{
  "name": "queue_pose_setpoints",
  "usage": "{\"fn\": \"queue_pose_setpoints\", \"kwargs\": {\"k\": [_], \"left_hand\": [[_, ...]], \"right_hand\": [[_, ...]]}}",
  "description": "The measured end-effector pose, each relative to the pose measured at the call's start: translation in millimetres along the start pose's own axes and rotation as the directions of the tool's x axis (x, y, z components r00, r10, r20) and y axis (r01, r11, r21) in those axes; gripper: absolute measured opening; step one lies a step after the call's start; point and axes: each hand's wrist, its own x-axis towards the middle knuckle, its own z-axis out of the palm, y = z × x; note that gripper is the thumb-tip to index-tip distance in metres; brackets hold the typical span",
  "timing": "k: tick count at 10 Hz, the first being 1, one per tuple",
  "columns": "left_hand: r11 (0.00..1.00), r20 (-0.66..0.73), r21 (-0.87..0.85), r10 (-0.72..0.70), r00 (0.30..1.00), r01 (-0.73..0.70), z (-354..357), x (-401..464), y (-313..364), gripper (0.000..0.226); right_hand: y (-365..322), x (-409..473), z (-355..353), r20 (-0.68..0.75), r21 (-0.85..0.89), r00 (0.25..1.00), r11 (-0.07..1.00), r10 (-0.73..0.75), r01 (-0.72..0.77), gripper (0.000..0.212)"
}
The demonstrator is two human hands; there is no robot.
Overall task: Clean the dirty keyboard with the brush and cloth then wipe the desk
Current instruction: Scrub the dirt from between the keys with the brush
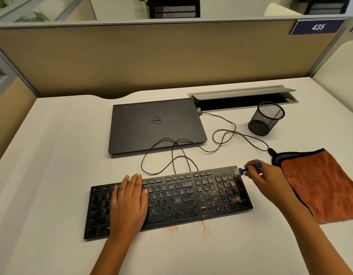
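Note:
A black keyboard lies across the white desk in front of me, its right part and number pad speckled with tan crumbs. My left hand rests flat on the keyboard's left half, fingers straight. My right hand pinches a small blue brush, whose pale bristles touch the keyboard's far right corner. An orange cloth with a dark edge lies flat on the desk just right of that hand.
A shut dark laptop sits behind the keyboard, with the keyboard's thin cable looping beside it. A black mesh pen cup lies tipped at the back right, near an open cable tray. Tan crumbs dot the desk before the keyboard.

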Motion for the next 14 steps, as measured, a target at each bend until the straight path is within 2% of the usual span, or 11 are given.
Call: {"fn": "queue_pose_setpoints", "kwargs": {"k": [1, 2, 3, 4, 5, 8, 10, 11, 13, 14], "left_hand": [[1.0, 0.0, -0.003, -0.001, 1.0, 0.001, 0.2, 0.1, -0.1, 0.055], [1.0, 0.003, -0.003, -0.002, 1.0, 0.002, 0.5, 0.3, 0.0, 0.056], [1.0, 0.001, 0.002, 0.002, 1.0, -0.002, 0.6, 0.0, -0.5, 0.056], [1.0, -0.002, 0.002, 0.003, 1.0, -0.003, 0.3, -0.2, -0.6, 0.056], [1.0, -0.004, -0.002, 0.003, 1.0, -0.003, 0.2, -0.5, -0.5, 0.055], [1.0, -0.008, -0.018, 0.003, 1.0, -0.004, -0.2, -0.2, -0.2, 0.055], [1.0, -0.004, -0.016, 0.003, 1.0, -0.003, 0.2, 0.0, -1.0, 0.056], [1.0, -0.005, -0.014, 0.001, 1.0, -0.001, -0.3, -0.6, -0.4, 0.055], [1.0, -0.005, -0.006, 0.003, 1.0, -0.003, 0.1, 0.0, -0.8, 0.056], [1.0, -0.004, -0.004, 0.003, 1.0, -0.003, 0.3, -0.2, -0.9, 0.056]], "right_hand": [[10.7, 0.1, -5.7, -0.051, -0.02, 0.998, 0.999, 0.041, -0.042, 0.014], [8.7, 0.0, -6.0, -0.113, 0.1, 0.99, 0.992, 0.089, -0.077, 0.015], [-2.9, 4.0, -0.7, -0.129, 0.291, 0.982, 0.952, 0.141, -0.099, 0.016], [-8.4, 8.9, 3.5, -0.058, 0.273, 0.99, 0.956, 0.132, -0.111, 0.016], [-11.8, 15.4, 6.3, -0.04, 0.061, 0.995, 0.994, 0.094, -0.091, 0.017], [-13.4, 17.8, 7.2, -0.065, 0.025, 0.996, 0.998, 0.067, -0.065, 0.02], [-10.7, 17.1, 10.8, -0.016, 0.005, 0.998, 0.998, 0.061, -0.061, 0.019], [-12.3, 17.6, 8.2, -0.093, -0.021, 0.994, 0.998, 0.055, -0.057, 0.022], [-10.8, 16.0, 12.0, -0.043, -0.014, 0.998, 0.999, 0.041, -0.042, 0.018], [-9.5, 16.0, 11.0, -0.087, -0.011, 0.996, 0.999, 0.034, -0.035, 0.018]]}}
